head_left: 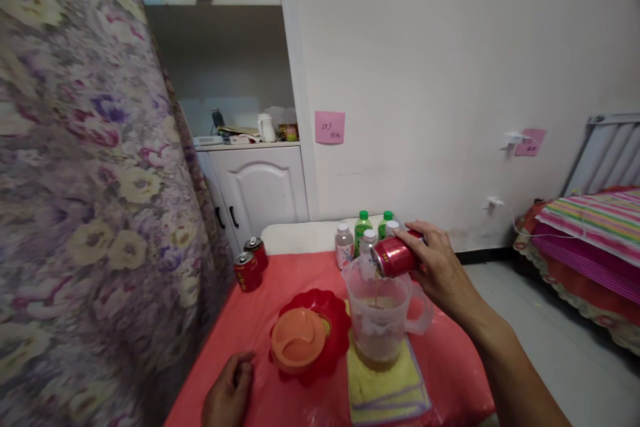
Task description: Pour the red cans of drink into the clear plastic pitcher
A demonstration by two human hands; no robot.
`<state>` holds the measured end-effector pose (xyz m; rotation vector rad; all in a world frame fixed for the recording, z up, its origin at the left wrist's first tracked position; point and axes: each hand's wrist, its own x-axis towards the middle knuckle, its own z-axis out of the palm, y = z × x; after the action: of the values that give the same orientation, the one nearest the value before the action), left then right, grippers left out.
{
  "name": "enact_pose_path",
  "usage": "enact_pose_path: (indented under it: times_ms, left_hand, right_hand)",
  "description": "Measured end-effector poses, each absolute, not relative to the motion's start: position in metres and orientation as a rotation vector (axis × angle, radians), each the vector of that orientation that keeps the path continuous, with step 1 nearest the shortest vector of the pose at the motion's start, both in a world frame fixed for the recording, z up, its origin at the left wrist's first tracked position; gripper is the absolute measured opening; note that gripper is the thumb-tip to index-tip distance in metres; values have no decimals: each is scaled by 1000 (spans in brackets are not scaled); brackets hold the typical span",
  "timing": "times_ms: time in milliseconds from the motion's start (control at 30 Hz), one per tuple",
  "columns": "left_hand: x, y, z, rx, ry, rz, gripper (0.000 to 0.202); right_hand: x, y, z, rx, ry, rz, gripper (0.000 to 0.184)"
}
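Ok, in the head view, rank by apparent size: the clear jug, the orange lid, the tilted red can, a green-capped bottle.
1. Clear jug
2. Orange lid
3. Tilted red can, held in the right hand
4. Green-capped bottle, though it stands farther back and is partly hidden, so this place is unsure.

The red can (395,256) in the right hand (440,273) looks like glossy painted metal, its rim bare and shiny. The jug (383,320) below it is clear, slightly cloudy plastic with a smooth wall. Under it lies a yellow cloth (387,390), soft and matt with a woven stripe. The orange lid (299,340) is smooth matt plastic; the red dish (333,320) beneath it is glossier plastic. The worktop (260,320) carries a thin red plastic sheet, sleek and faintly wrinkled, on which the left hand (229,395) rests. Two more cans (251,265) shine like metal. The bottles (363,237) are clear plastic with matt caps.
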<state>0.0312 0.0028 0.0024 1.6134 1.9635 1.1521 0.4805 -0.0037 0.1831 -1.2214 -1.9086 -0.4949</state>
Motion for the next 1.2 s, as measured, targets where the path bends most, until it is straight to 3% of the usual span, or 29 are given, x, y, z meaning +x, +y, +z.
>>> enact_pose_path:
  times_ms: [1200]
  left_hand:
    - [33,-1,3,1588,1929,1186,36]
  right_hand:
    - [484,-11,186,-1284,-1958,-623,59]
